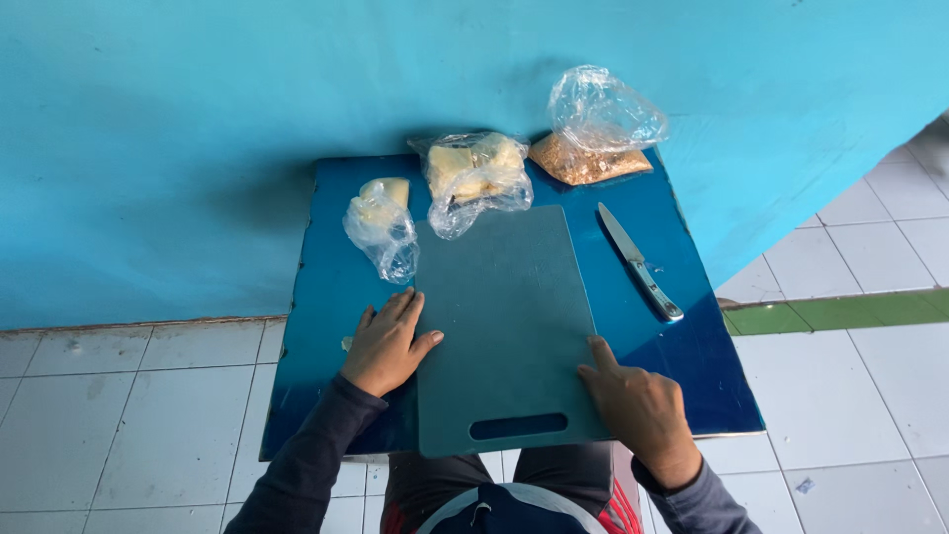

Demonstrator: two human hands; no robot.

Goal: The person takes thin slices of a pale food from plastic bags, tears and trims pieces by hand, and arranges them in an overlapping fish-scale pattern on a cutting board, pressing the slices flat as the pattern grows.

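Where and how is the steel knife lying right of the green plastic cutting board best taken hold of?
Probably by its metal handle, the end nearer the person. The steel knife lies flat with its blade pointing away toward the wall, so the right hand, resting on the green plastic cutting board, could come from above.

A small blue table [326,287] stood against a blue wall [198,119]. At the back of the table sat three clear plastic bags. The left bag [381,227] held a pale yellow lump. The middle bag [476,176] held more pale yellow pieces. The right bag [593,133] was puffed up and had brown crumbs at the bottom. A knife [640,262] with a silver handle lay on the right side of the table, its tip pointing toward the bags. The floor [119,415] had white tiles, with a green strip [840,311] on the right.
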